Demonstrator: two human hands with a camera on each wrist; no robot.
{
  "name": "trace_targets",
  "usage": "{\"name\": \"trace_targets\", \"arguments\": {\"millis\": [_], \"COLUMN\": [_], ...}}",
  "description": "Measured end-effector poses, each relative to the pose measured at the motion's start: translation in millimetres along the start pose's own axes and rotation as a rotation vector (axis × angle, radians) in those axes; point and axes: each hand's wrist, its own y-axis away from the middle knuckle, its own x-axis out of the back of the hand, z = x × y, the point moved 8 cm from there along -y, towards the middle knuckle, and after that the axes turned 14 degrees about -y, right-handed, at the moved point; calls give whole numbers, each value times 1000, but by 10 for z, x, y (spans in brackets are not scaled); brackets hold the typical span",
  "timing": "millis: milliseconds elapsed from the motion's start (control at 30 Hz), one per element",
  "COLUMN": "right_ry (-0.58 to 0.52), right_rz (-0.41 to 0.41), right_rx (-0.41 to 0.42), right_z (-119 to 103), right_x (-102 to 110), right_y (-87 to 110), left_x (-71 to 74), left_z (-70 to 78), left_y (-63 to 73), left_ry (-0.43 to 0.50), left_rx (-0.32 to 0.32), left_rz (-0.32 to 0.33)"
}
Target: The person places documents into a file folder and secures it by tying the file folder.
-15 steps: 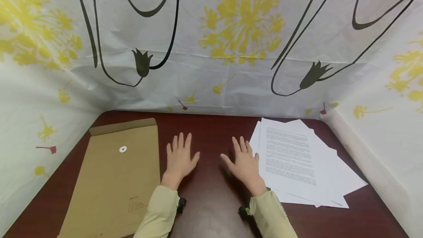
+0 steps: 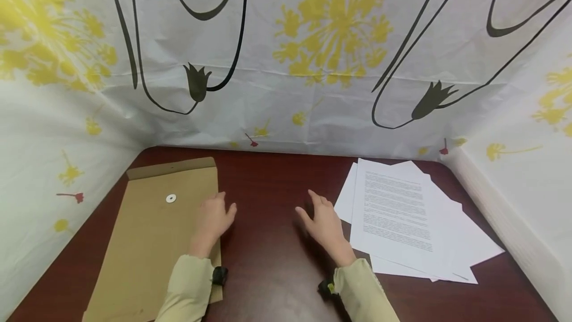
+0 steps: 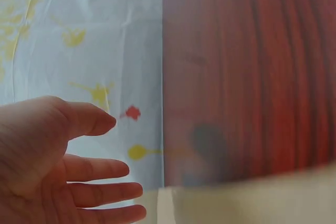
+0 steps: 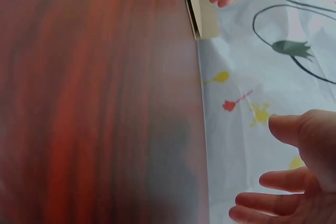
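Observation:
A brown paper envelope with a white round button lies on the left of the table, its flap folded out at the far end. Over its right edge hovers my left hand, fingers relaxed and holding nothing; the left wrist view shows the thumb and fingers apart. My right hand is raised over the table just left of a stack of printed sheets, its fingers loose with nothing between them. In the right wrist view the right thumb stands away from the fingers.
The dark red wooden table runs back to a white patterned cloth that hangs behind it and along both sides. Several sheets lie fanned out under the top printed page, reaching toward the right edge.
My left hand has moved left, from beside the envelope to over its right part, and its fingers have bent a little. The right hand has stayed nearly in place, its fingers drawn closer together.

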Motion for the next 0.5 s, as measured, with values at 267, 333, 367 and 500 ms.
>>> {"name": "trace_targets", "arguments": {"millis": [267,333,367,500], "right_ry": [-72,-113,-139,-251], "right_rz": [13,7,-5,-95], "right_rx": [89,116,122,115], "right_z": [-259,-343,-381,-516], "right_x": [-159,-216,-251,-447], "right_y": [15,15,16,32], "left_x": [26,39,44,54], "left_z": [-499,-602,-650,-862], "left_y": [125,169,191,291], "left_ry": [94,98,99,114], "left_rx": [142,169,179,255], "left_rz": [-93,-118,-130,-205]}}
